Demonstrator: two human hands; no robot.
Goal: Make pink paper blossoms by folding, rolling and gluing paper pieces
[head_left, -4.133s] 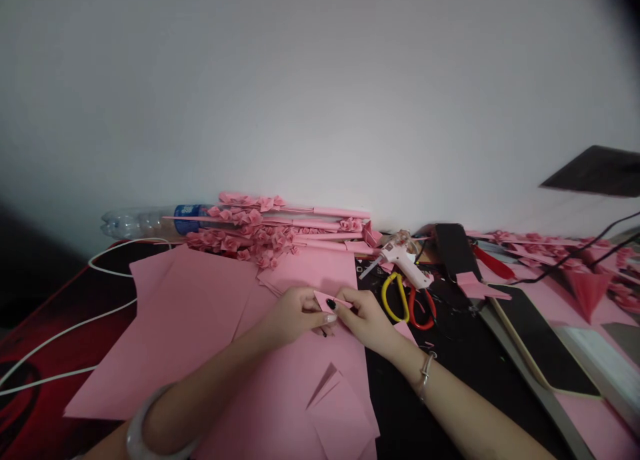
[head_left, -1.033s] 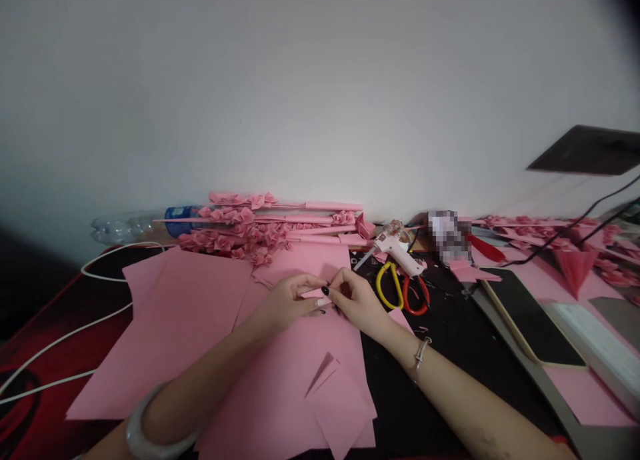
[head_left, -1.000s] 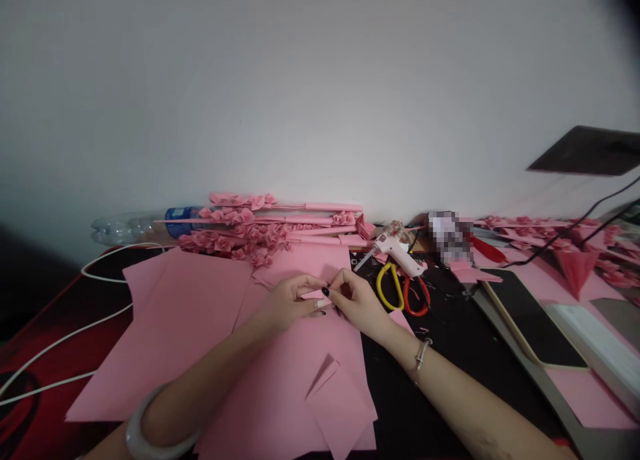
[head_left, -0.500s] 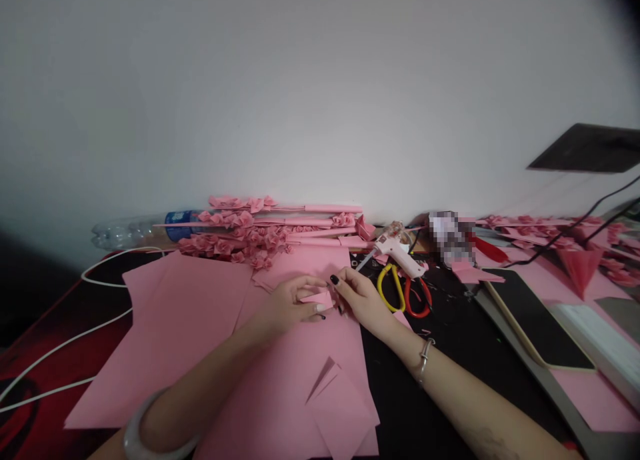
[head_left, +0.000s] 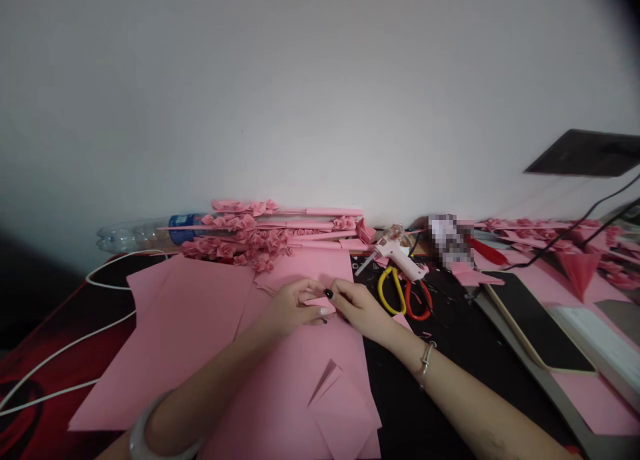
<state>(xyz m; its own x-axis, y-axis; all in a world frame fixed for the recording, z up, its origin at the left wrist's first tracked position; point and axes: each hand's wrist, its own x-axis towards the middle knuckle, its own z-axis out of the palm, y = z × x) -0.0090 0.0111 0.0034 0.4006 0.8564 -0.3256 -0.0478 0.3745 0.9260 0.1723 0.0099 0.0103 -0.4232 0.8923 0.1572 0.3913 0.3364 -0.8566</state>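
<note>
A small folded piece of pink paper [head_left: 318,304] is pinched between the thumb and fingers of my left hand [head_left: 290,307]. My right hand [head_left: 356,305] meets it from the other side, its fingers closed at the paper's right edge and partly hidden behind it. Both hands are over large pink paper sheets [head_left: 270,387]. Nearer to me lies a stack of small pink paper squares [head_left: 345,410], with one corner lifted.
Pink paper flowers [head_left: 260,240] lie along the wall beside a clear plastic bottle [head_left: 135,235]. Right of my hands are a glue gun [head_left: 400,257], pliers or scissors with yellow and red handles [head_left: 393,292] and a phone [head_left: 537,323]. White cable [head_left: 55,343] runs at left.
My right hand has closed in against the folded paper, its fingertips nearer my left thumb. The paper now looks flatter, tilted between both hands. The view has shifted slightly.
</note>
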